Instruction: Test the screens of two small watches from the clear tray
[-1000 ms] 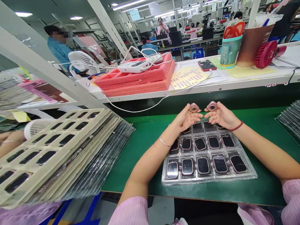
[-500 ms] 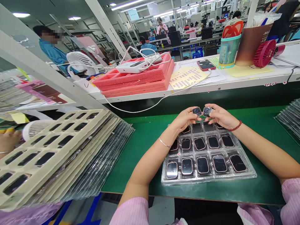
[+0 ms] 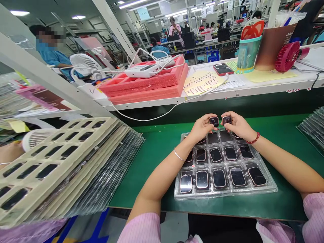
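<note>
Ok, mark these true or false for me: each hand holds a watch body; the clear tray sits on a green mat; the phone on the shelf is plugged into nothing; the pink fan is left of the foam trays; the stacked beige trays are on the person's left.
1. Each hand holds a watch body: true. The left hand pinches one watch body, the right hand another.
2. The clear tray sits on the green mat: true.
3. The phone has no cable: false. A white cable runs to it.
4. The pink fan is left of the foam trays: false. It stands far right of them.
5. The stacked beige trays lie on the left: true.
</note>
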`<action>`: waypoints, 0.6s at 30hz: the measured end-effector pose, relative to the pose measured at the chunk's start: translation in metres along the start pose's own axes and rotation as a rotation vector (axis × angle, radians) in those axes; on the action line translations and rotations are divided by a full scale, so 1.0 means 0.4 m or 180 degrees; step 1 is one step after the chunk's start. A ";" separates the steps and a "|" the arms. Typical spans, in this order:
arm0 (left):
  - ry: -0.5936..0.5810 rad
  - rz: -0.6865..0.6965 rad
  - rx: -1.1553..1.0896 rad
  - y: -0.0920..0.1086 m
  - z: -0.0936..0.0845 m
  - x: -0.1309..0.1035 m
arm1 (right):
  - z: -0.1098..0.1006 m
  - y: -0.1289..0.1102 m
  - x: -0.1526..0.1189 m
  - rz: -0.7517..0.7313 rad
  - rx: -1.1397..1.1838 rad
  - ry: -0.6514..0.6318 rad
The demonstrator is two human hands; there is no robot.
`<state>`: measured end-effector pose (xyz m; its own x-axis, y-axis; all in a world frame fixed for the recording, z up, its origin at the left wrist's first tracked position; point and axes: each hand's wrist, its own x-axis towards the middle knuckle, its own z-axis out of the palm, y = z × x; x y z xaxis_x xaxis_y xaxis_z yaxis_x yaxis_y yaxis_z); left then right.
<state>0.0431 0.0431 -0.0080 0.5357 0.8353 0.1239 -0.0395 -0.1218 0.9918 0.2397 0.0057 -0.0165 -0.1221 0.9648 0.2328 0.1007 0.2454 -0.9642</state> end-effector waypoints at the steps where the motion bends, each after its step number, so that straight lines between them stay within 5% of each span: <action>1: 0.0002 0.0001 -0.0011 0.000 0.000 0.000 | 0.000 -0.001 -0.001 -0.0005 -0.0022 -0.0009; 18: 0.0021 -0.0027 0.0131 0.006 0.001 -0.002 | 0.003 -0.015 -0.007 -0.0046 -0.0159 -0.0021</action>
<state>0.0431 0.0421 -0.0058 0.5303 0.8399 0.1158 -0.0002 -0.1364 0.9906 0.2384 0.0015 -0.0117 -0.1305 0.9605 0.2456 0.1481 0.2639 -0.9531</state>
